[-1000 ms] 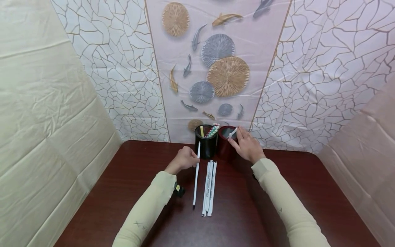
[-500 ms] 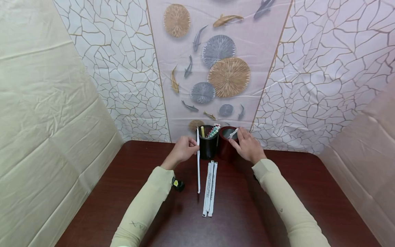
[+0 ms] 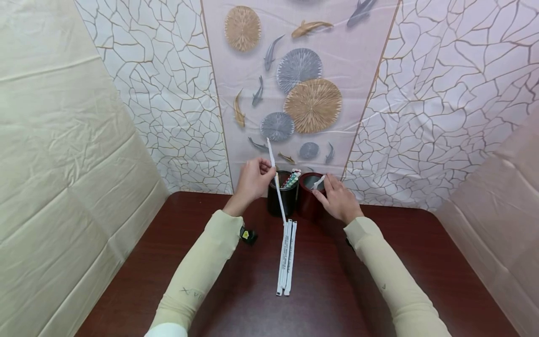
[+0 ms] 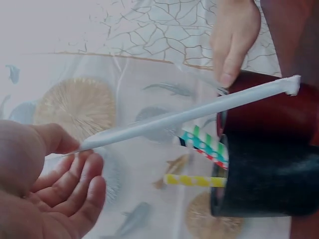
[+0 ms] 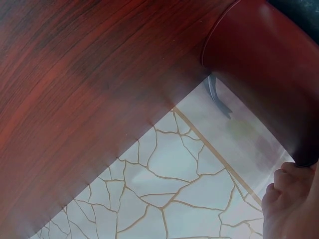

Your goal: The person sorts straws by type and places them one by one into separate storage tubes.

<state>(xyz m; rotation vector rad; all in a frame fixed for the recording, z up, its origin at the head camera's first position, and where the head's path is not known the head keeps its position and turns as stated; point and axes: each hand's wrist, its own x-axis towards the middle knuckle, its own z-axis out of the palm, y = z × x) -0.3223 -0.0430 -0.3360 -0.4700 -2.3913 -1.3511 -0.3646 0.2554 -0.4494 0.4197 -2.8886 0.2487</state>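
Note:
My left hand (image 3: 253, 178) pinches a paper-wrapped drinking straw (image 3: 280, 201) near its top, between thumb and fingers. The straw slants down in front of the black cup (image 3: 275, 206), and in the left wrist view its wrapped far end is free. A yellow dotted straw (image 4: 194, 180) and several patterned paper straws (image 4: 204, 144) stick out of that cup. Beside it stands a dark red cup (image 3: 306, 206). My right hand (image 3: 340, 199) holds this cup at the rim, thumb in front and fingers at the far side. A thin white piece (image 3: 317, 182) shows at its mouth.
Several wrapped straws (image 3: 286, 262) lie side by side on the dark wooden table (image 3: 328, 290), in front of the cups. A patterned cloth backdrop (image 3: 311, 105) hangs close behind the cups. Pale cloth walls (image 3: 54, 196) flank both sides.
My left hand has risen and moved toward the backdrop with the straw, whose lower end has swung right. My right hand has stayed on the dark red cup.

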